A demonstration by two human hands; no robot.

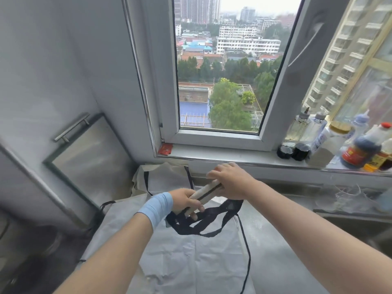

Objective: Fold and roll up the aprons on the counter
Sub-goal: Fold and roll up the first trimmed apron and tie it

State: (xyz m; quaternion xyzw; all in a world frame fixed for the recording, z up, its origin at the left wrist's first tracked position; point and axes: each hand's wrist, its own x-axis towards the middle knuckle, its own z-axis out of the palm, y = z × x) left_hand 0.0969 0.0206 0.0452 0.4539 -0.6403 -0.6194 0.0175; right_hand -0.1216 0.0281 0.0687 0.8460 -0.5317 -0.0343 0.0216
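Note:
A rolled-up beige apron with a black trim line is held in the air above the counter. My left hand, blue band on its wrist, grips the roll's near end. My right hand is curled over its far end. The roll's black straps hang down in loops below it. A second pale apron lies spread flat on the counter under my arms, with a black strap trailing down its right side. Another beige apron lies crumpled against the back wall.
The metal counter runs to the right toward a sink area. Sauce bottles and jars crowd the windowsill at right. A red packet lies on the sill's left end. A glass lid with a metal handle leans at left.

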